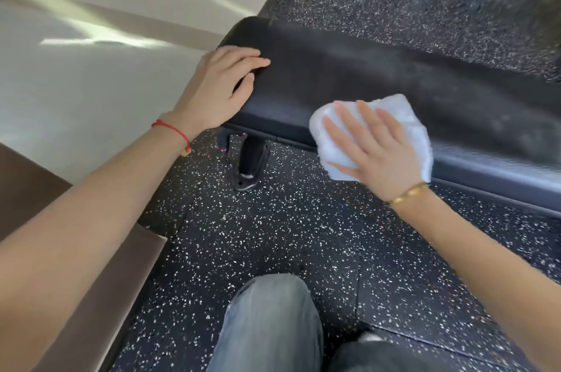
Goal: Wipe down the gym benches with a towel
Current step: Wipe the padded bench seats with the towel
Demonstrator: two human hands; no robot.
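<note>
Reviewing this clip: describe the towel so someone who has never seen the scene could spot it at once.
Find the long black padded bench running across the speckled rubber floor. On its near edge, the right hand presses flat on the towel. It is the only white, fluffy item, folded small and draped over the pad's edge.

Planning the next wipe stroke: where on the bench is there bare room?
Bare pad lies between the left hand and the towel, and along the bench to the right of the towel. Crowded: the near edge under the right hand, and the left end.
</note>
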